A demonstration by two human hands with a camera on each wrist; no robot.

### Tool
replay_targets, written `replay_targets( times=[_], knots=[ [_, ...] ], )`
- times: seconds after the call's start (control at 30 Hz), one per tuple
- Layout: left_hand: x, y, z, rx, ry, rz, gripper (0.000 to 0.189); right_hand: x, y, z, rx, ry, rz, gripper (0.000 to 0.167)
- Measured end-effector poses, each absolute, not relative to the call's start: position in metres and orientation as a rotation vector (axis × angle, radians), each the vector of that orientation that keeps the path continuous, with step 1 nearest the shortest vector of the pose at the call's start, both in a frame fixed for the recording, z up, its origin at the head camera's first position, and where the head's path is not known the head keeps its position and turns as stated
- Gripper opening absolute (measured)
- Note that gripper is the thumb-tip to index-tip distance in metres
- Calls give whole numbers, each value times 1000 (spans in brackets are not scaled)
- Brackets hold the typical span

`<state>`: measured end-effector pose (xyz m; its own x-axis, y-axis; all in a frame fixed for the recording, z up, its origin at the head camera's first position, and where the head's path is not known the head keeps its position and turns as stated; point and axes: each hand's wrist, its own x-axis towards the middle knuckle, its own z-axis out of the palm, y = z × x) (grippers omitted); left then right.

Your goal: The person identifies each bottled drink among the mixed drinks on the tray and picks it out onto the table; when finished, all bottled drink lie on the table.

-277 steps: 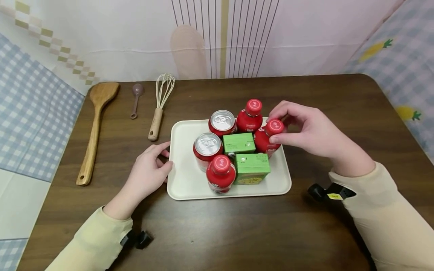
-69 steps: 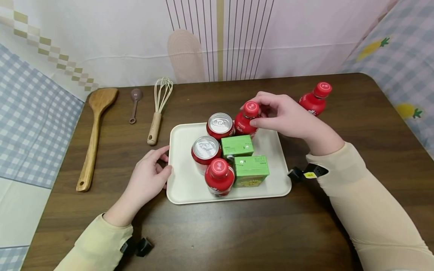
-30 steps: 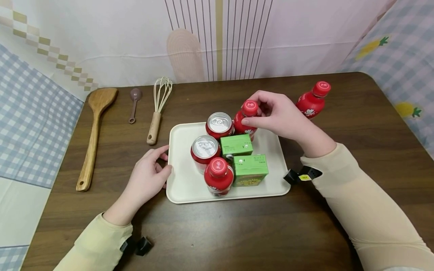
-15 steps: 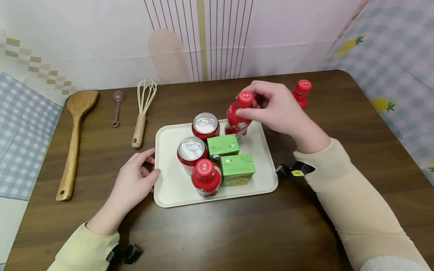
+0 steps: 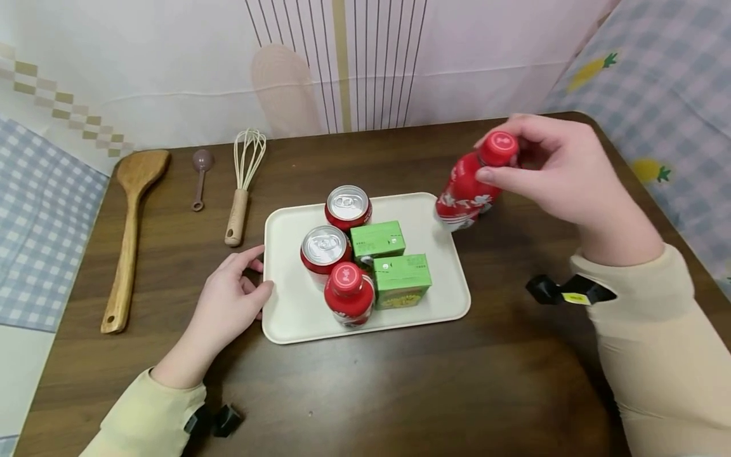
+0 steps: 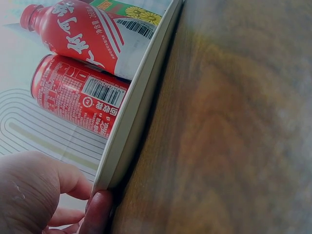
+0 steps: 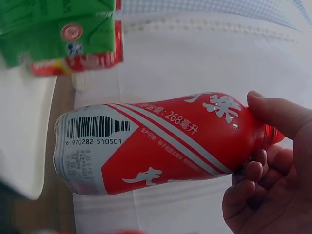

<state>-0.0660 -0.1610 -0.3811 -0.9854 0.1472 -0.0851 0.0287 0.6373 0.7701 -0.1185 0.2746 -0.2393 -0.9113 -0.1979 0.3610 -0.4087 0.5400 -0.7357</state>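
My right hand [image 5: 562, 168] grips a red drink bottle [image 5: 465, 190] by its neck, below the red cap. The bottle hangs tilted over the right rear corner of the cream tray [image 5: 297, 317]; its barcode label faces the right wrist view. My left hand [image 5: 228, 301] holds the tray's left rim between thumb and fingers, as the left wrist view shows. Standing on the tray are a red can [image 5: 348, 206] at the back, another red can [image 5: 324, 251], a red bottle [image 5: 349, 295] at the front, and green drink cartons [image 5: 402, 279] beside them.
Left of the tray lie a wooden spatula [image 5: 131, 235], a small measuring spoon [image 5: 201, 171] and a whisk [image 5: 242, 190] with a wooden handle. The dark wooden table [image 5: 365, 393] ends at a patterned cloth [image 5: 188, 57] behind. The bottle set down earlier is hidden behind my right hand.
One red bottle went from the tray to the table's back right. My right hand then lifted a second from the tray's rear and carried it right. My left hand has stayed at the tray rim.
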Motion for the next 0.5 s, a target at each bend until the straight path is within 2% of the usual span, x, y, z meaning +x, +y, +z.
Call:
replay_targets(
  times=[0.5],
  knots=[
    [-67,-160,-380,139,2720,1260,58,-96,333,-274,479,-2590,1255,33]
  ],
)
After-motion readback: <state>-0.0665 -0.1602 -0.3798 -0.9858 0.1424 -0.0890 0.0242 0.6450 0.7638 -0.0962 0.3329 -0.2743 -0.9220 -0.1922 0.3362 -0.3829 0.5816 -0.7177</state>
